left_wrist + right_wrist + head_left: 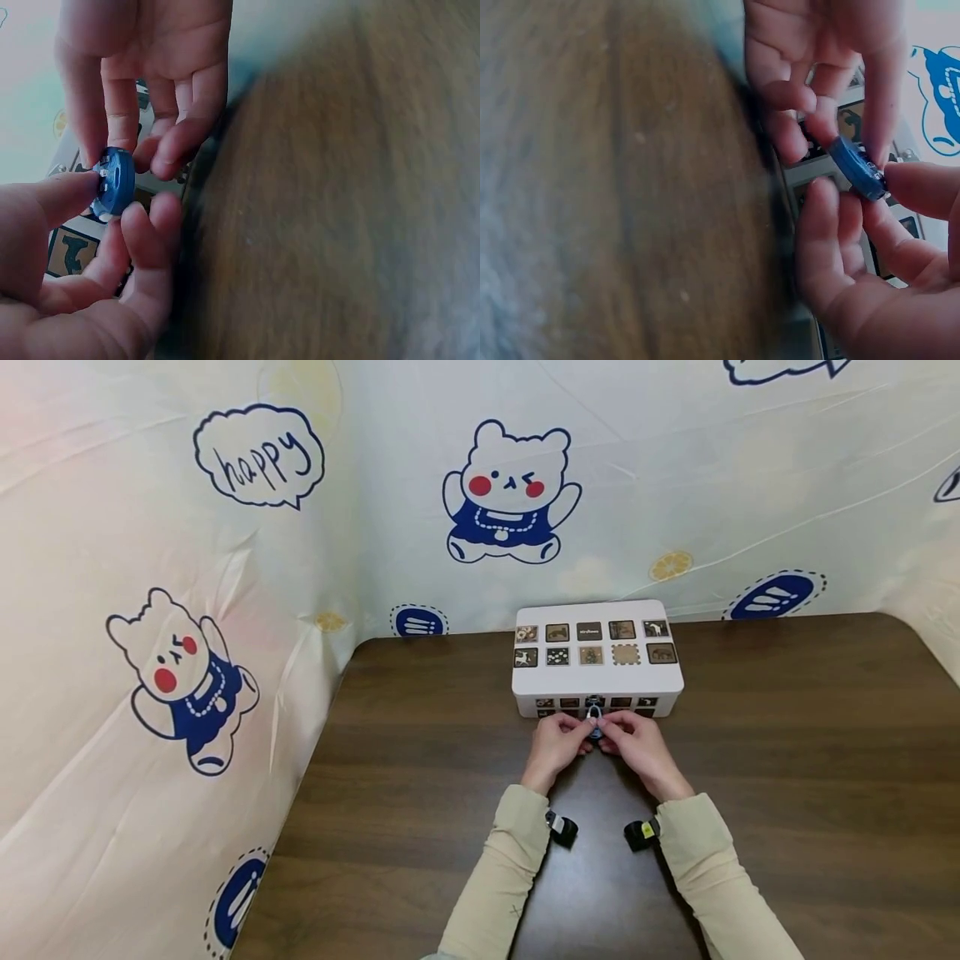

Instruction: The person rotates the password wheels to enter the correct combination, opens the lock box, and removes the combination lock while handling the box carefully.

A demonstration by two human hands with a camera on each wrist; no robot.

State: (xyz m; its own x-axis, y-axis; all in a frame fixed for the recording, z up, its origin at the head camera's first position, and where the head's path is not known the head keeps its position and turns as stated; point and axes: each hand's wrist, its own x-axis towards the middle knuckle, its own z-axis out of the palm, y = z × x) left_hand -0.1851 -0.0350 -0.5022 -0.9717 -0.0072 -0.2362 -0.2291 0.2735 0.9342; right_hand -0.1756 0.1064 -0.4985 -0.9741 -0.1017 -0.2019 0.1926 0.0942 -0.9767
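A small blue padlock (596, 732) with a pale shackle hangs at the front of a white box (592, 681), by its clasp. Whether the shackle is locked cannot be told. White markings, like number dials, show on the face of the padlock (114, 181) in the left wrist view. My left hand (557, 745) pinches it from the left, thumb against the face. From the other side, my right hand (637, 745) pinches it too, thumb and fingertips on its edge. The fingers partly hide the clasp. The lid of the box is down.
The box, printed with small dark and tan pictures, stands at the back of a brown wooden table (420, 777). Behind and to the left hangs a pale cloth (390, 510) with cartoon bears. Black wrist cameras (562, 829) sit beside both cuffs.
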